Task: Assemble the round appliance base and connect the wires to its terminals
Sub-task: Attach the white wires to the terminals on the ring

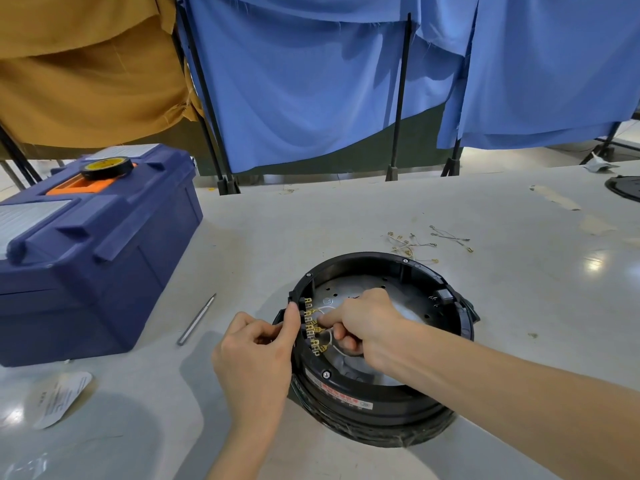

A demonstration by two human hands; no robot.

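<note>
The base (364, 412) is a round black plastic shell with ribbed outer walls and a dull perforated metal plate for a floor. It sits toward the near edge of the pale, glossy worktop (311, 220), a little right of centre. A short row of brass terminals (311, 328) lines its left inner wall. The left hand (256, 351) comes up from the near edge with the fingers curled and the thumb upright, pinching the rim just outside that row. The right hand (363, 323) reaches in over the rim from the right, knuckles up and fingers tucked, with the forefinger tip at the terminals. I cannot tell whether it has hold of anything there. Thin loose wires (415, 244) with small ring ends lie tangled just beyond the base. A slim metal rod (196, 319) lies to its left, beside a boxy navy toolbox (86, 254) at the left edge, with a black tape roll (106, 167) on its lid.
</note>
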